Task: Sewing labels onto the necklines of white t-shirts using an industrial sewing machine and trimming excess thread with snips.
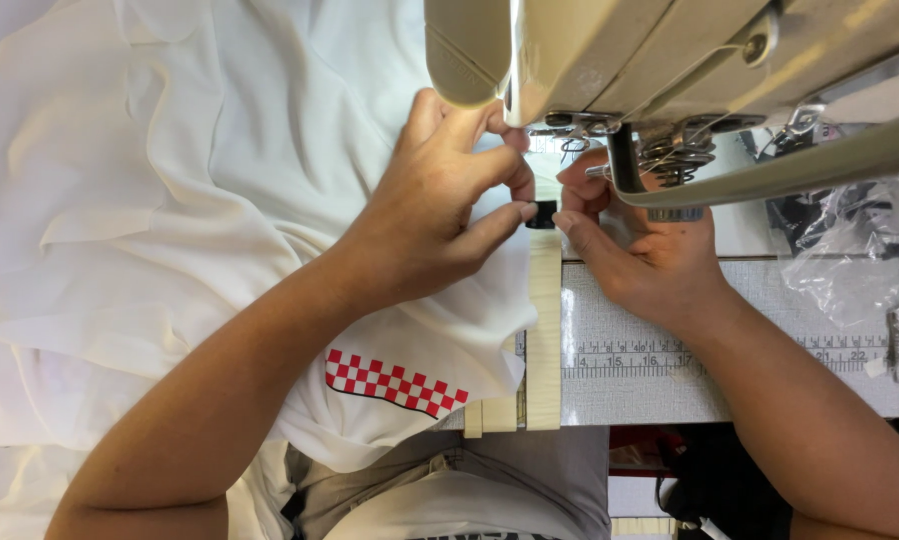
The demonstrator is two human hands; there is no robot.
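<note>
While the left hand [430, 200] pinches the soft white cloth [170, 200] and the right hand [640, 250] pinches the small black tag [542, 214], keep both flat, feed slowly under the cream sewing machine [670, 60].

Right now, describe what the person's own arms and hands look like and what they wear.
Both forearms are bare to the frame edge: no sleeves, gloves or watch visible. The left hand and right hand show no rings or bracelets. Fingernails are short and unpainted.
</note>
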